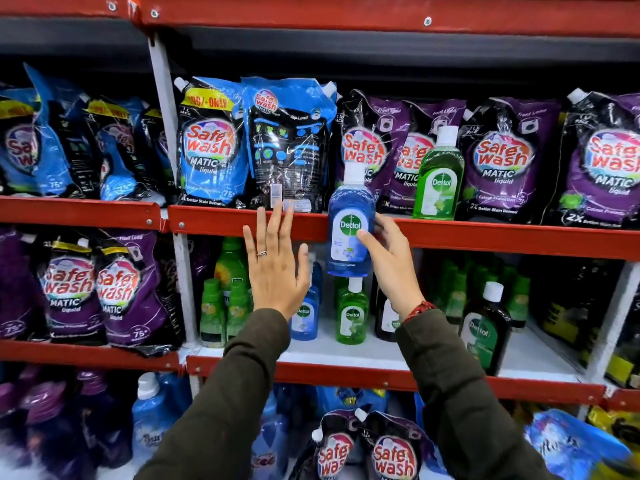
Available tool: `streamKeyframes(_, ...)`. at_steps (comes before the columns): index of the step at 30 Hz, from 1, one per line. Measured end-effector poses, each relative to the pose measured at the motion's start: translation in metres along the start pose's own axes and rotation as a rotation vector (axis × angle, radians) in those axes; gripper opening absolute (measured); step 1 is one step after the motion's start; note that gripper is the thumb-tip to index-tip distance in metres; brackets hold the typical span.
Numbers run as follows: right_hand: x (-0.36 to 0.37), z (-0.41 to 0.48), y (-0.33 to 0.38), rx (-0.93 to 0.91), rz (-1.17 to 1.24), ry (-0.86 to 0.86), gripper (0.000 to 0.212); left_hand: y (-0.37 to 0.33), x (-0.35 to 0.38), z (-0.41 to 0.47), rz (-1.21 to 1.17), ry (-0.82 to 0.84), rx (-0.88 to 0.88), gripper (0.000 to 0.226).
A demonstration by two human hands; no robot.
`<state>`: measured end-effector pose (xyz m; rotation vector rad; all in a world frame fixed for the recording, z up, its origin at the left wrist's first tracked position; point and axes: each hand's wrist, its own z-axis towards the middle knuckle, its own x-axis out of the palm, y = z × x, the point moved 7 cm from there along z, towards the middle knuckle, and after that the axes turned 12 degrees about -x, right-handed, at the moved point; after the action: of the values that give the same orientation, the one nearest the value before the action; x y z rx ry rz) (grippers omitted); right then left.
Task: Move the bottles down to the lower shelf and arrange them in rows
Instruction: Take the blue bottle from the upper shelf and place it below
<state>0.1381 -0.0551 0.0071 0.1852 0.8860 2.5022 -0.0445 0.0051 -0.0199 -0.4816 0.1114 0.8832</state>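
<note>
Blue bottle: upright in mid-air before the upper shelf's red edge.
Right hand: thumb and fingers wrapped round the label.
Left hand: empty, fingers spread, beside the bottle.
Doing it well: lower it level into the lower shelf, beside the blue bottle standing there.
Remaining: green bottle above.

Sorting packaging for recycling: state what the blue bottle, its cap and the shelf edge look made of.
Blue bottle: clear glossy plastic, apparently; blue liquid shows through it. Cap: opaque white plastic, matte. Shelf edge: probably red-painted metal, with visible rivets and slight sheen.
</note>
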Motion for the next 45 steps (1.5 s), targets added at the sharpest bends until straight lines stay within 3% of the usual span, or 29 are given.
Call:
streamKeyframes(10, 0.029, -0.080, -0.073, 0.144, 0.023, 0.135, 0.035, 0.058, 0.037, -0.093, 0.017, 0.209, -0.075, 0.060)
streamKeyframes(20, 0.059, -0.121, -0.143, 0.268, -0.083, 0.188, 0.036, 0.124, 0.104, -0.167, 0.194, 0.580, -0.200, 0.064)
streamKeyframes(31, 0.097, -0.134, -0.189, 0.409, -0.063, 0.150, 0.040, 0.135, 0.110, -0.183, 0.227, 0.590, -0.169, 0.063)
streamKeyframes(45, 0.097, -0.138, -0.189, 0.354, -0.145, 0.193, 0.045, 0.136, 0.108, -0.182, 0.199, 0.574, -0.180, 0.066)
